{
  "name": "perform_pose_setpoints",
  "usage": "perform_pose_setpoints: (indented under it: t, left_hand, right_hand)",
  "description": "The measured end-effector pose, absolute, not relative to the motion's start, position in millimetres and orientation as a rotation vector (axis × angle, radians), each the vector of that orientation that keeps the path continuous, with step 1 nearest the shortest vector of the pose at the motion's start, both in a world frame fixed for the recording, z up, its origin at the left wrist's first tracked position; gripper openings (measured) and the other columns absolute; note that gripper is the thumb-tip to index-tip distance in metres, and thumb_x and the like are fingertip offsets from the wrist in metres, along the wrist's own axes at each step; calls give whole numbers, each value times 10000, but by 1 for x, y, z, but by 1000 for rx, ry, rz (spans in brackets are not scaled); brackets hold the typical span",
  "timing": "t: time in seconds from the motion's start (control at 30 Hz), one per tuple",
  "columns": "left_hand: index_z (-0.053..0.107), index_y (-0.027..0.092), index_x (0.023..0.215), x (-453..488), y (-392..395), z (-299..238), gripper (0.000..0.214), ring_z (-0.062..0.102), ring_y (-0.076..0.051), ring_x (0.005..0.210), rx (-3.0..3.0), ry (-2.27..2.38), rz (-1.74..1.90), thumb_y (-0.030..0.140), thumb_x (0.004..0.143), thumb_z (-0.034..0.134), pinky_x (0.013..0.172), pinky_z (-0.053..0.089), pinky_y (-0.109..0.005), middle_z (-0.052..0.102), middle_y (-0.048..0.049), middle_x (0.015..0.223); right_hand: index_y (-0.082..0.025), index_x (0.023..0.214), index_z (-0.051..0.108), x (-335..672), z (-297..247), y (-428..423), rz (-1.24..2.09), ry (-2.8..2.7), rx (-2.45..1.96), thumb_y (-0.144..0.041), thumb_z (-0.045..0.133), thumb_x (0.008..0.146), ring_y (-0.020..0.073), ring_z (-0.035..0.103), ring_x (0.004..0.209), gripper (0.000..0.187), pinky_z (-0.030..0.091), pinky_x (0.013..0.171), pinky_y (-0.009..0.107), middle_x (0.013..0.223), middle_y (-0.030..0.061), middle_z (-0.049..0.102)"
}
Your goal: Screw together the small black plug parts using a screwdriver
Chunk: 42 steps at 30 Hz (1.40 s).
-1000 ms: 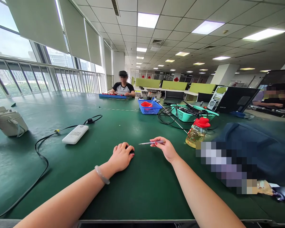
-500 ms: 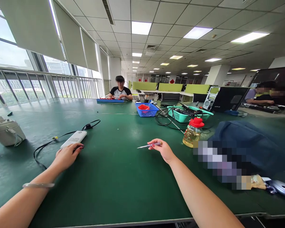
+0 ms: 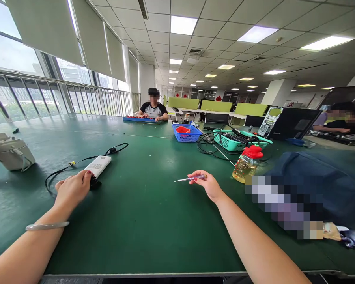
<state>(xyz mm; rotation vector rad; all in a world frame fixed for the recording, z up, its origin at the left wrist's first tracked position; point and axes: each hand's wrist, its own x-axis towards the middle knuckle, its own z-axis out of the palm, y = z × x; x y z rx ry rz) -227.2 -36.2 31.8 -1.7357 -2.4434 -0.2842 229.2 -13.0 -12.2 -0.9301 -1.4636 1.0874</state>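
My left hand [image 3: 73, 190] rests at the near end of a white power strip [image 3: 98, 166], fingers curled down and largely hidden. Its thumb lies against a dark clump [image 3: 94, 183] beside the strip; I cannot make out what that is. A black cord [image 3: 85, 159] runs behind the strip to a plug [image 3: 112, 150]. Above the green table [image 3: 142, 221], my right hand [image 3: 206, 184] is closed in a pinch on a slim screwdriver [image 3: 192, 178]. The screwdriver has a see-through purplish handle, and its metal tip points left.
On the right are a red-capped jar [image 3: 248, 165], a dark blue bag [image 3: 322, 185], a teal basket of cables [image 3: 233, 144] and a blue basket [image 3: 187, 136]. A beige container [image 3: 13, 152] stands at left. Across the table sits a person [image 3: 153, 108] behind a blue tray [image 3: 140, 119].
My left hand has shifted left along the near end of the power strip, exposing more of the dark clump. My right hand keeps the screwdriver nearly in place. The view has tilted slightly.
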Motion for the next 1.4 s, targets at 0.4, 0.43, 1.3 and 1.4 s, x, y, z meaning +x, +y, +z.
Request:
perform_pose_setpoints:
  t: [0.4,0.43,1.3,1.4]
  left_hand:
    - [552,194,1312,-237,-36,26,570,573,-302,1123,-1809,-2292,-159,439,973,165,911,353,-372,675,-113,1210]
    - [553,202,1316,-235,-37,26,561,573,-303,1123,-1824,-2278,-145,429,973,171,923,344,-378,668,-111,1226]
    - [586,270,1302,-243,-30,20,511,568,-312,1121,-1898,-2349,-252,441,953,255,925,402,-407,678,-110,1190]
    - [612,238,1284,-254,-25,12,566,605,-352,1039,-1863,-2404,-308,516,927,272,856,445,-433,685,-169,1130]
  right_hand:
    - [-209,889,709,229,-12,-14,1082,-1522,-948,-355,696,747,203,677,780,204,469,911,425,872,46,727]
    - [-210,890,710,229,-11,-14,1081,-1526,-950,-357,693,751,203,677,778,204,467,912,426,872,45,726]
    - [-211,878,708,226,-10,-14,1101,-1547,-944,-368,704,743,191,669,742,207,482,864,404,889,43,714]
    - [-208,878,707,226,-10,-15,1105,-1549,-947,-378,706,746,193,668,748,215,480,858,397,843,36,711]
